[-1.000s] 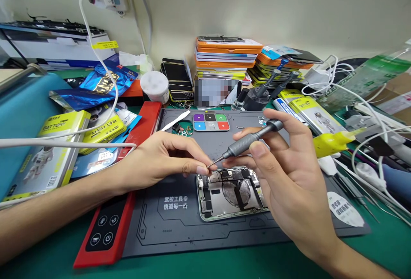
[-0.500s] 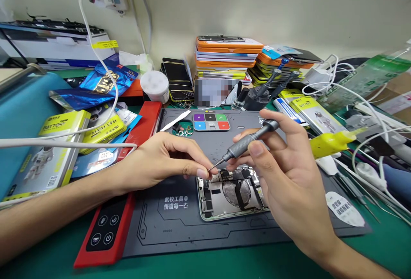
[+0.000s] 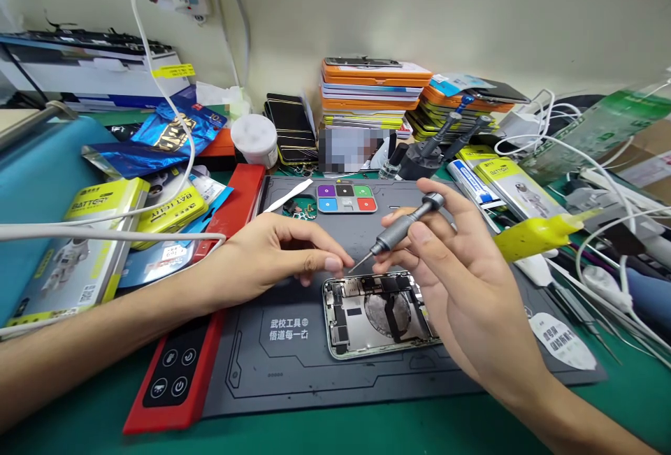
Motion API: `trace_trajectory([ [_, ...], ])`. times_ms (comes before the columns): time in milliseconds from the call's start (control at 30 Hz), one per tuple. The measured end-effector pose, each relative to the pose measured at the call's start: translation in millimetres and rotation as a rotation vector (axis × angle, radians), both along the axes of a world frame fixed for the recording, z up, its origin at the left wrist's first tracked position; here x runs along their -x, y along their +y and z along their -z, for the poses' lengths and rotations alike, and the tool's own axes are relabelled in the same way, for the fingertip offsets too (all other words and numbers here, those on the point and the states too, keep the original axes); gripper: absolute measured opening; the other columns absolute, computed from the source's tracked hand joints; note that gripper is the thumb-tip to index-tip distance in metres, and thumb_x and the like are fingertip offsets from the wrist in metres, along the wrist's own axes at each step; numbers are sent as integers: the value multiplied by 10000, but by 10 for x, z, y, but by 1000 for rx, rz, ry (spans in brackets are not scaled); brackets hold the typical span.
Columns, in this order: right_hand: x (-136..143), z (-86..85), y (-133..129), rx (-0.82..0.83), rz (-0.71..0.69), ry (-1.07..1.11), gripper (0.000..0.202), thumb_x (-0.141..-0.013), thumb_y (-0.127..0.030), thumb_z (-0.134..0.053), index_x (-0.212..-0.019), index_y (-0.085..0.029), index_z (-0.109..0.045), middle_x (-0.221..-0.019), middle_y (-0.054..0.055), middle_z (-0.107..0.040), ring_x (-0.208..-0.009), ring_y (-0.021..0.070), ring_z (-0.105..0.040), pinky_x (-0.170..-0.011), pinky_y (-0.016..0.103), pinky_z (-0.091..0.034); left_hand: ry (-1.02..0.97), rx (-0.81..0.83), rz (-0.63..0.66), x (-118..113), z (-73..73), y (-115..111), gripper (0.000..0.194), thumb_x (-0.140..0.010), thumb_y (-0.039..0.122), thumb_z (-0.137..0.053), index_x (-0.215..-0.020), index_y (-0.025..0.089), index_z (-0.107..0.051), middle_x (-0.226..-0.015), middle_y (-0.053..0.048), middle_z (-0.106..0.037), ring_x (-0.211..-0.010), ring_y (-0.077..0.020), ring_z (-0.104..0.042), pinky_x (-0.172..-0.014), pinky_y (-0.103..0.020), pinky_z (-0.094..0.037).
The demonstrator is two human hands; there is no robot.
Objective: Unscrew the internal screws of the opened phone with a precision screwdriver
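Note:
My right hand point(image 3: 466, 266) grips a grey precision screwdriver point(image 3: 394, 233), its thin shaft slanting down to the left. Close by the screwdriver's tip is my left hand point(image 3: 283, 252), thumb and index finger nearly together; whatever lies between them, if anything, is too small to make out. Below both hands an opened phone point(image 3: 367, 322) lies flat on the dark grey work mat point(image 3: 293, 364). Its inner parts and a round silvery patch show, while my right hand hides the phone's right end.
A colored, sectioned tray point(image 3: 347, 198), a white pry tool point(image 3: 288, 195) and a small green circuit board point(image 3: 300, 207) sit toward the mat's back. A red control strip point(image 3: 168, 413) borders its left. A yellow bottle point(image 3: 535, 235), tweezers and cables crowd the right; stacked boxes point(image 3: 374, 81) stand behind.
The screwdriver tip has come away from my left fingertips, leaving a small gap. My left index finger has straightened, and my right hand has shifted slightly.

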State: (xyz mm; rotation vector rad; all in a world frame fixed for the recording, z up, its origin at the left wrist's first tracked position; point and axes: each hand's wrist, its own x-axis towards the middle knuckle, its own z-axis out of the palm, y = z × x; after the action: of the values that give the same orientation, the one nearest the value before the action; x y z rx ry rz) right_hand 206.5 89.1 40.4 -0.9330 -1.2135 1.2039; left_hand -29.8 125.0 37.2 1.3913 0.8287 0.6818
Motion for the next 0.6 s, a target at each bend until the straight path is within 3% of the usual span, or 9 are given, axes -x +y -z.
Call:
trace_trajectory([
  [167, -15, 74, -140, -416, 100, -289, 501, -1063, -151, -592, -1537, -308, -540, -1167, 80, -728, -1061, 214, -750, -865, 353, -701, 2, -18, -83, 3, 8, 6, 197, -1062, 378, -732, -1045, 228, -859, -869, 14, -823, -635, -40, -619, -617, -118, -493],
  [267, -33, 156, -196, -639, 24, -467, 686, -995, -25, -609, -1604, -318, -493, -1374, 101, -707, -1100, 225, -749, -940, 412, -685, -44, -29, -100, -1, 41, 14, 254, -1103, 398, -663, -1047, 201, -813, -823, 16, -805, -619, -45, -619, -597, -124, -481],
  [400, -52, 240, -172, -708, -128, -550, 794, -968, 49, -585, -1664, -282, -393, -1553, 109, -637, -1187, 202, -731, -992, 389, -673, -89, -1, -101, -13, 61, 9, 279, -1120, 372, -614, -969, 175, -743, -759, 18, -780, -609, -63, -614, -595, -139, -495],
  [600, -68, 274, -154, -709, -272, -586, 848, -965, 80, -559, -1705, -211, -264, -1626, 138, -559, -1341, 188, -674, -1134, 384, -615, -88, 9, -72, -41, 33, 8, 339, -1128, 372, -563, -868, 174, -656, -719, 18, -750, -598, -80, -600, -600, -166, -507],
])
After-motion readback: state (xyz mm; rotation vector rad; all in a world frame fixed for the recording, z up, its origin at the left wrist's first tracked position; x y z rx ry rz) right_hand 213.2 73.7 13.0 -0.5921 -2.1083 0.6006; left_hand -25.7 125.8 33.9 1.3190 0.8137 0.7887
